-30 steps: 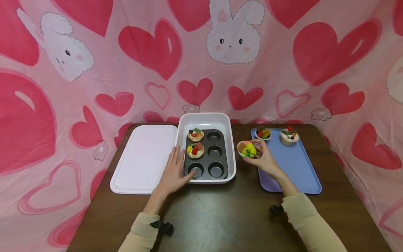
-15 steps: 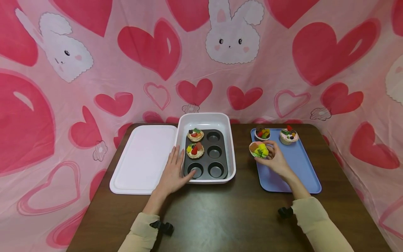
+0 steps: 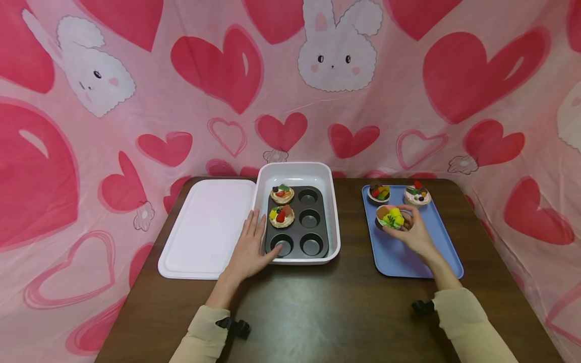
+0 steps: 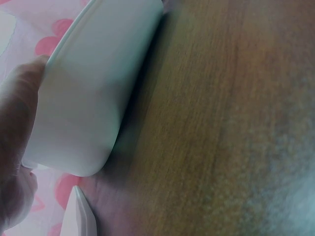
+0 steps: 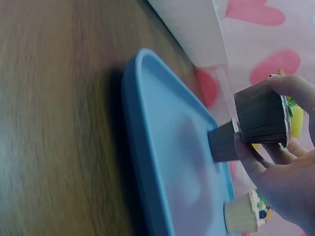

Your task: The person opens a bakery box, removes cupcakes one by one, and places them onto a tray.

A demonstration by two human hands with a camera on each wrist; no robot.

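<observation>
my right hand [image 3: 415,235] pinches the round, dark-cupped, yellow-topped toy cupcake [image 3: 389,218]; i'd hold it level, left hand [image 3: 248,248] spread.

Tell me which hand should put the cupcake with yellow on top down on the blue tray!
Probably the right hand: it's holding that cupcake just above the blue tray. The left hand is farther away, touching the white tub.
</observation>
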